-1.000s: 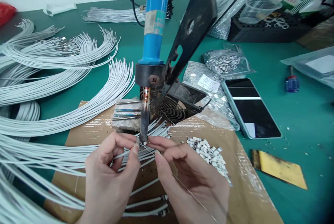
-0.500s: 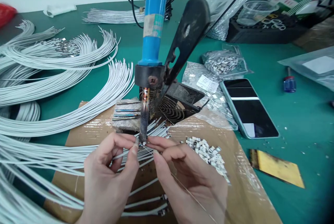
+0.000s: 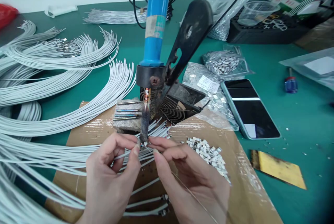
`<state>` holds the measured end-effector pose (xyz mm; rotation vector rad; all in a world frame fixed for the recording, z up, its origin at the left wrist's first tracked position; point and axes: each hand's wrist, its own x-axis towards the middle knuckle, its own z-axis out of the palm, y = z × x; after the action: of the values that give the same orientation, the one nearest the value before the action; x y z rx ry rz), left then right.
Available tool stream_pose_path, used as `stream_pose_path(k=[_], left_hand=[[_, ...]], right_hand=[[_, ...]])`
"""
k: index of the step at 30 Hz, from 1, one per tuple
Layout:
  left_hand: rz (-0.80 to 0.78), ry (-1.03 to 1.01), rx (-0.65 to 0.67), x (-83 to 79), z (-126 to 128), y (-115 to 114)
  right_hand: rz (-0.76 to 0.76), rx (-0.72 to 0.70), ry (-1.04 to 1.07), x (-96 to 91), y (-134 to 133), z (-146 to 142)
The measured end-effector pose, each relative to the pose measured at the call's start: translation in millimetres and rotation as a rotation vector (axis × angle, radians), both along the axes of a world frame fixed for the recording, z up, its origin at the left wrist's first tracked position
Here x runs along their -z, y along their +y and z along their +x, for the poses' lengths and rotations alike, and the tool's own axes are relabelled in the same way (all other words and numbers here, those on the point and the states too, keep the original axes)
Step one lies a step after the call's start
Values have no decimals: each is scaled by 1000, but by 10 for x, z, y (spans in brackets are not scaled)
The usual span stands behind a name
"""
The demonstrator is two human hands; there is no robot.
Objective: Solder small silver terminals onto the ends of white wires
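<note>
A blue soldering iron (image 3: 155, 25) points tip-down in a black holder (image 3: 151, 76). Right beneath its tip, my left hand (image 3: 112, 175) pinches the end of a white cable (image 3: 119, 156) between thumb and index finger. My right hand (image 3: 195, 178) is closed on a thin solder wire (image 3: 194, 196), whose end reaches toward the tip. A tiny metal-and-white piece (image 3: 145, 144) sits at the tip between both hands; fingers partly hide it. Behind them, a bundle of white cables (image 3: 65, 154) crosses a cardboard sheet (image 3: 242, 196).
Small white connectors (image 3: 208, 154) are heaped right of my right hand. A small fan (image 3: 172, 109) and a grey block with metal rods (image 3: 127, 121) stand behind the tip. Farther right lie a phone (image 3: 253, 112), a yellow sponge (image 3: 281, 170), bagged parts (image 3: 224, 62) and a screwdriver (image 3: 291, 84).
The whole view has shifted slightly, with everything a little farther right. Both hands keep their pinch under the iron's tip.
</note>
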<state>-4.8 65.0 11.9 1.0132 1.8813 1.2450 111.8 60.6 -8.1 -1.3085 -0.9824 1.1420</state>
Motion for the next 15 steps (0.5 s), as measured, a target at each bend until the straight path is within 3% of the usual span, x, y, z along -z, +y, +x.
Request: stream_pose_path(k=[15], left_hand=[[9, -15, -22, -5, 17, 2]], right_hand=[[66, 14, -41, 1, 16, -12]])
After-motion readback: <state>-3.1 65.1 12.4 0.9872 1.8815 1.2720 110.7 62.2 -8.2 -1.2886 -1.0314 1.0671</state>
